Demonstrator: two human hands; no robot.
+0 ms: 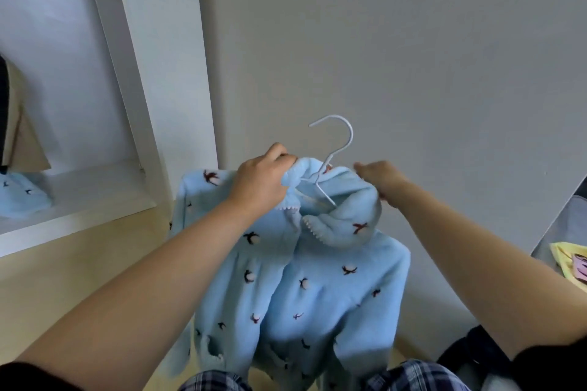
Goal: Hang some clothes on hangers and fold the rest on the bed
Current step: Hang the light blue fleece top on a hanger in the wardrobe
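Left hand [258,181] fingers grasp blue top [305,282] collar; right hand [380,180] fingers hidden, grip unclear.

Two bare hands, the left hand [257,181] and the right hand [381,178], are sharing the view with one white hanger [350,135], two light-blue fleece pieces, a jacket [301,279] and a smaller heap [22,197], and one yellow cloth [568,259].

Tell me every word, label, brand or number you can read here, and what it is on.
No text can be read anywhere in this view.
On the light blue fleece garment: only small dark bird-like motifs, no letters.
On the yellow cloth at the right edge: pink and purple shapes, cut off and too blurred to read.
On the white wire hanger: no marking visible.
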